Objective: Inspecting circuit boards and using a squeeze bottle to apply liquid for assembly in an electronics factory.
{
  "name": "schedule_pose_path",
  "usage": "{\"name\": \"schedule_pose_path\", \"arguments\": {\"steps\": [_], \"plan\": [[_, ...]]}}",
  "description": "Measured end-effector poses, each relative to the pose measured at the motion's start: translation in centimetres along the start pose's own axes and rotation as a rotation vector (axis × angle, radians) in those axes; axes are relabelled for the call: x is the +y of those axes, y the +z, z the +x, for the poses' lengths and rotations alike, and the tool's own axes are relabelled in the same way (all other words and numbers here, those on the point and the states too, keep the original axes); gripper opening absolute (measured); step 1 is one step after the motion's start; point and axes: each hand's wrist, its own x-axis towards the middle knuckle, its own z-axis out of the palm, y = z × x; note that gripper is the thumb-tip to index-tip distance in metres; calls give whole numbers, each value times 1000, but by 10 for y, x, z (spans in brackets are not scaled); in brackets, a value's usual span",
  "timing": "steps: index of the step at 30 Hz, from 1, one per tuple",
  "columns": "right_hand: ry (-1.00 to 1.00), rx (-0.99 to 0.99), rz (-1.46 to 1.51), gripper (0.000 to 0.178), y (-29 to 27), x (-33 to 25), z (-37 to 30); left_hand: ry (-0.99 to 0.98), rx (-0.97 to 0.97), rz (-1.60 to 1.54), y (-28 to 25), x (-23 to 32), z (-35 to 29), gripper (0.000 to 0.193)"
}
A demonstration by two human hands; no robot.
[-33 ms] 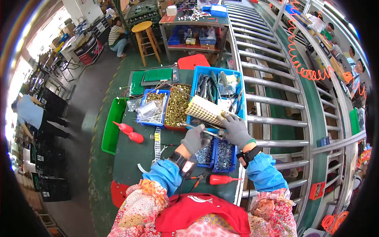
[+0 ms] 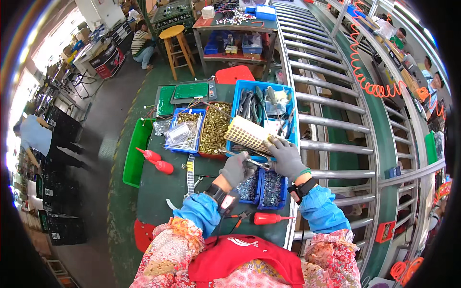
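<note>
My gloved left hand (image 2: 234, 171) is closed around a silver wrench (image 2: 259, 163), whose far end reaches toward my other hand. The fingertips of my gloved right hand (image 2: 287, 158) are bent onto the edge of a pale yellow sheet (image 2: 246, 134) with rows of brown dots. That sheet lies tilted over the front of a blue tray (image 2: 238, 91) holding pliers and other hand tools. Just below my hands are two small blue bins, one with small metal fasteners (image 2: 248, 188) and the other with metal nuts (image 2: 272, 187). My right thumb is partly hidden.
Left of the tray stand a bin of brass parts (image 2: 216, 126) and a blue bin with plastic bags (image 2: 181, 134). Red bottles (image 2: 164, 167), pliers (image 2: 240, 218) and green circuit boards (image 2: 192, 90) lie on the table. A roller conveyor (image 2: 333, 149) runs along the right.
</note>
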Motion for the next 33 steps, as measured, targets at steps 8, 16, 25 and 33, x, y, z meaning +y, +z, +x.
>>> {"name": "schedule_pose_path", "arguments": {"steps": [8,16,25,33], "plan": [[5,-57,-65,62,13,15,19,-104,-15,-136,1,-1,19,25],[67,-16,29,68,12,20,13,-111,-151,256,16,18,3,38],[249,-177,334,63,25,1,13,55,-65,561,-4,-3,-29,25],[155,-42,272,37,36,-9,3,357,133,578,-46,38,-41,23]]}}
